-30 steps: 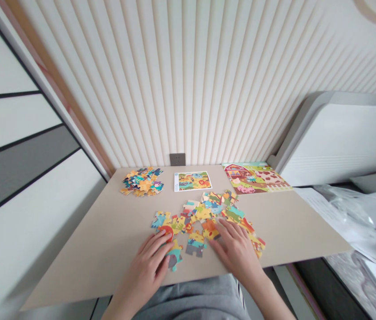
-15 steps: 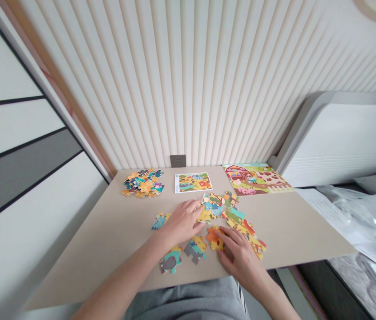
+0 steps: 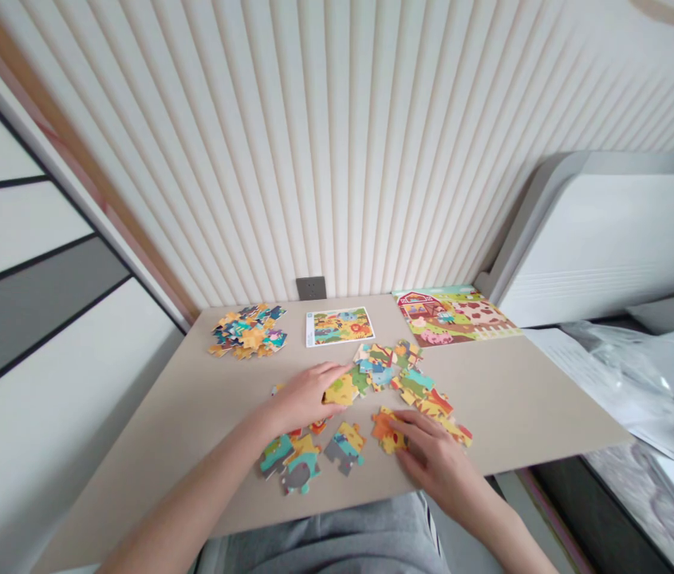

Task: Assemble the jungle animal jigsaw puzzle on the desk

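Note:
My left hand (image 3: 306,397) is over the middle of the table, its thumb and fingers closed around a yellow puzzle piece (image 3: 341,390) with a green patch. My right hand (image 3: 435,454) is low at the right, fingers bent and pressed on an orange and yellow puzzle piece (image 3: 385,429), partly covering it. Between the hands and the table's near edge lies a grey, teal and yellow piece (image 3: 345,448). Left of it, more pieces (image 3: 301,464) lie close together, some hidden under my left hand. Beyond my hands are scattered colourful pieces (image 3: 380,368).
A heap of puzzle pieces (image 3: 248,331) sits at the back left of the table (image 3: 193,430). A picture card (image 3: 340,326) with a lion lies at the back middle, beside a farm-scene puzzle (image 3: 453,317). A wall socket (image 3: 311,288) is behind. Papers and clear plastic (image 3: 624,371) lie to the right.
My left hand has shifted slightly left, with the yellow piece now showing in its grip. Pieces beneath it are more exposed. My right hand stays at the orange piece; the view has shifted a little.

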`<state>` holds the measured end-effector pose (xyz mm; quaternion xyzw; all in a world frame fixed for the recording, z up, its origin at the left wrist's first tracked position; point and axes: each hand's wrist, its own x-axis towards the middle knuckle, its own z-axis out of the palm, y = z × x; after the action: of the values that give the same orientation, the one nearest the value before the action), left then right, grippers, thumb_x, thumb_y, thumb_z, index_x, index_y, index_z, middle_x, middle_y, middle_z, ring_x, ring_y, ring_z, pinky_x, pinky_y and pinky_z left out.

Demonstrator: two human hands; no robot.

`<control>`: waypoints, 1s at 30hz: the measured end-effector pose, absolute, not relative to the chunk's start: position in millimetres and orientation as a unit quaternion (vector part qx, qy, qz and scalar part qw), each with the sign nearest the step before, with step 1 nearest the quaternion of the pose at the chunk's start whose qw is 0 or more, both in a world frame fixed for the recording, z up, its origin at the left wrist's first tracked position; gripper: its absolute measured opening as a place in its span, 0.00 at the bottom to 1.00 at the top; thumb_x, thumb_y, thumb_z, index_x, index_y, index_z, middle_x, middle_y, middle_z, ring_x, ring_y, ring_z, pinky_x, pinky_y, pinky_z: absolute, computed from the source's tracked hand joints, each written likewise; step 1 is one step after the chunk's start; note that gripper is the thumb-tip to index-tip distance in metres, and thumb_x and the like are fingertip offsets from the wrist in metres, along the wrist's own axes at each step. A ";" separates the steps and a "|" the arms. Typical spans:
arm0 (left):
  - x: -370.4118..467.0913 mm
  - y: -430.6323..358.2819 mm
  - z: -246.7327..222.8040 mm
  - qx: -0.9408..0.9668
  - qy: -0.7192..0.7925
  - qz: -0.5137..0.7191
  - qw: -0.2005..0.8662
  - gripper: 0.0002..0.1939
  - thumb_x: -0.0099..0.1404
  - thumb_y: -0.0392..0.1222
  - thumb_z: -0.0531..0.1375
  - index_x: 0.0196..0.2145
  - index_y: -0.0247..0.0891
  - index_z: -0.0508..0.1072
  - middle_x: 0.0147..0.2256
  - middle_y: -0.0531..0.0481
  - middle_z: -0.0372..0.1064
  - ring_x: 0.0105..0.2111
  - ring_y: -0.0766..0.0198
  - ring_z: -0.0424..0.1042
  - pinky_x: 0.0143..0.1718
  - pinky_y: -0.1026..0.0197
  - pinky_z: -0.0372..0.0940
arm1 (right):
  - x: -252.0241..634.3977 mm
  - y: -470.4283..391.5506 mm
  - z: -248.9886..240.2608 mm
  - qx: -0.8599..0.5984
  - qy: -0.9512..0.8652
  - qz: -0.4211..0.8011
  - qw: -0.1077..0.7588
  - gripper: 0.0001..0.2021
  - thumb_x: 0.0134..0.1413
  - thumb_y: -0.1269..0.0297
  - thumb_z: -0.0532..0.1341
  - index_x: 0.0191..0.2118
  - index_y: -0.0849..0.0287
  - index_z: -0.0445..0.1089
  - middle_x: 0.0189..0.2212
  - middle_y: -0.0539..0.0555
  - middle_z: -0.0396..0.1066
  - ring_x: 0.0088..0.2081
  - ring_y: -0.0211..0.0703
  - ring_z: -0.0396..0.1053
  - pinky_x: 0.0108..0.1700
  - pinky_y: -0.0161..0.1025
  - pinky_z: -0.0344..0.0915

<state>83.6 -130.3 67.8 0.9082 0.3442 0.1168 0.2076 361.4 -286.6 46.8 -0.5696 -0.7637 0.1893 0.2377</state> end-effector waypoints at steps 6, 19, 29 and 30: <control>50.5 -137.5 75.0 0.894 0.358 0.147 0.224 0.36 0.65 0.41 0.66 0.68 0.50 0.62 0.68 0.50 0.60 0.66 0.55 0.63 0.69 0.54 0.55 | 359.7 -280.3 46.1 -0.579 -0.760 0.202 0.215 0.25 0.60 0.70 0.58 0.62 0.51 0.71 0.63 0.58 0.67 0.63 0.54 0.66 0.65 0.51 0.64; 66.3 -151.8 49.1 0.923 0.321 0.146 0.153 0.31 0.68 0.46 0.65 0.67 0.46 0.65 0.64 0.43 0.63 0.64 0.51 0.63 0.67 0.47 0.59 | 402.0 -278.9 38.1 -0.632 -0.745 0.048 0.210 0.23 0.64 0.62 0.59 0.64 0.47 0.68 0.60 0.58 0.70 0.61 0.56 0.67 0.61 0.56 0.66; 78.9 -149.4 38.3 0.916 0.339 0.169 0.131 0.32 0.65 0.51 0.67 0.65 0.46 0.66 0.58 0.43 0.66 0.59 0.47 0.66 0.63 0.45 0.62 | 462.1 -269.1 26.0 -0.686 -0.701 -0.003 0.192 0.22 0.67 0.52 0.57 0.63 0.49 0.69 0.57 0.58 0.72 0.55 0.56 0.73 0.57 0.53 0.70; 77.0 -148.6 38.0 0.916 0.337 0.168 0.138 0.32 0.66 0.52 0.67 0.65 0.47 0.66 0.58 0.43 0.66 0.59 0.48 0.66 0.63 0.45 0.62 | 457.2 -262.8 33.4 -0.682 -0.705 -0.006 0.195 0.22 0.67 0.52 0.57 0.63 0.48 0.68 0.58 0.58 0.71 0.57 0.56 0.72 0.58 0.53 0.70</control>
<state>77.0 -148.6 38.0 0.9162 0.3370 0.1676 0.1377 457.2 -262.8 33.4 -0.6815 -0.7052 -0.0060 0.1951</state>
